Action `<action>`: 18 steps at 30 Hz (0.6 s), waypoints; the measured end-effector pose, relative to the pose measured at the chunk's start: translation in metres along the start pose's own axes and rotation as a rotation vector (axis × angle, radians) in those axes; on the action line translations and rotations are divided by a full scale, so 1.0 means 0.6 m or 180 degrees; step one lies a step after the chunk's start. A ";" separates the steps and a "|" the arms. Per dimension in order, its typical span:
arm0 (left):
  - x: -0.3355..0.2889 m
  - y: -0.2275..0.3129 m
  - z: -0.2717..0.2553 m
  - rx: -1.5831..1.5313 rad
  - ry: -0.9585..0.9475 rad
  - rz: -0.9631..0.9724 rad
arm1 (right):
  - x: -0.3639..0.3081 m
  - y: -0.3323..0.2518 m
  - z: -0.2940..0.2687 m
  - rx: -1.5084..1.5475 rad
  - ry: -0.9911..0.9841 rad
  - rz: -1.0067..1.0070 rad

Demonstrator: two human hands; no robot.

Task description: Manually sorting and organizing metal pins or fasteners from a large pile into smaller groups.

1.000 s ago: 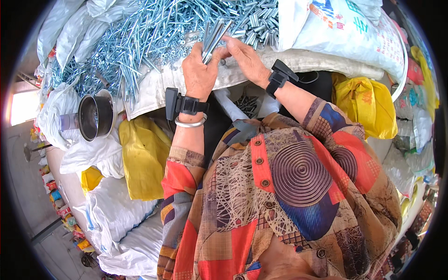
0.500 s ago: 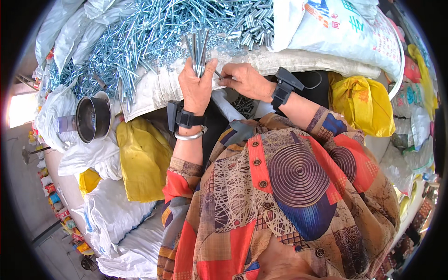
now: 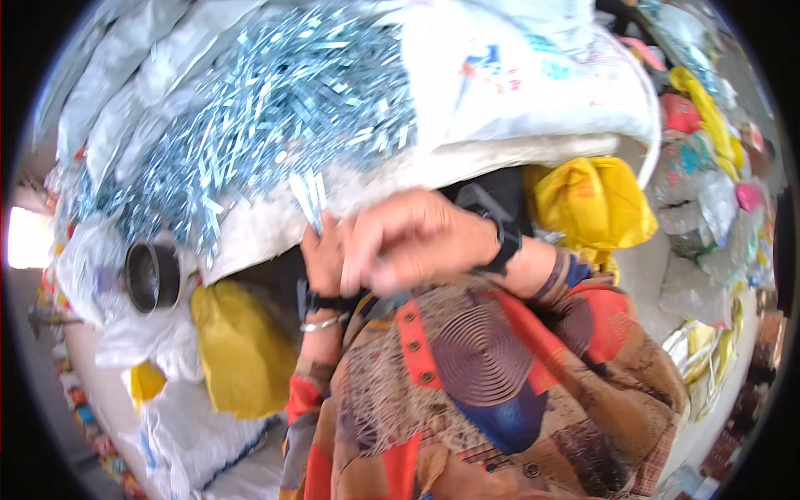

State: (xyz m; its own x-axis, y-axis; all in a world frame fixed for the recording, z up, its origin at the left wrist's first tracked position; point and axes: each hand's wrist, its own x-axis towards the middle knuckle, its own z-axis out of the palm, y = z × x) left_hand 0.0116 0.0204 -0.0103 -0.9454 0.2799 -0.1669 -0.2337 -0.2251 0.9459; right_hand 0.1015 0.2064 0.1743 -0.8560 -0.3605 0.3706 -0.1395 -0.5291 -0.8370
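Note:
My left hand [image 3: 325, 265] is closed around a bundle of long silvery metal rods [image 3: 309, 200], whose ends stick up past the fingers. My right hand [image 3: 423, 237] is raised in front of it and overlaps it partly. Motion smears the right fingers, which look bent; whether anything is in them cannot be made out. Beyond the hands spreads a big heap of loose bolt-like metal rods [image 3: 275, 100], blurred in this view. It lies on a whitish cloth sheet [image 3: 250, 233] whose near edge hangs toward me.
White woven sacks [image 3: 533, 92] stand at the far right. A yellow bag [image 3: 593, 204] sits right of my right arm, another yellow bag [image 3: 237, 354] left of my left arm. A dark round pot [image 3: 152, 277] rests at the left. Plastic bags [image 3: 696, 287] pile up along the right side.
My right hand has come away from the rod tips, back toward me and in front of the left hand. The left hand, still holding the rods, sits lower in view. The whole view has shifted.

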 end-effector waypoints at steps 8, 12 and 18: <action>-0.039 0.015 0.040 -0.0786 -0.0314 -0.1170 | -0.008 -0.114 0.124 0.0859 -0.1774 -0.1703; -0.043 0.004 0.046 -0.0698 -0.0290 -0.1279 | -0.018 -0.117 0.115 0.0874 -0.2096 -0.1504; -0.044 -0.022 0.018 -0.0456 0.0045 -0.1510 | -0.035 -0.102 0.139 0.0671 -0.1516 -0.1504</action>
State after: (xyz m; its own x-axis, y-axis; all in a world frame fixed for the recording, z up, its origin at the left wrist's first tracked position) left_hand 0.0420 0.0260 -0.0155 -0.7301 0.3700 -0.5745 -0.6668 -0.2022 0.7173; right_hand 0.1694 0.1824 0.2511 -0.4096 -0.3270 0.8517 -0.3022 -0.8322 -0.4648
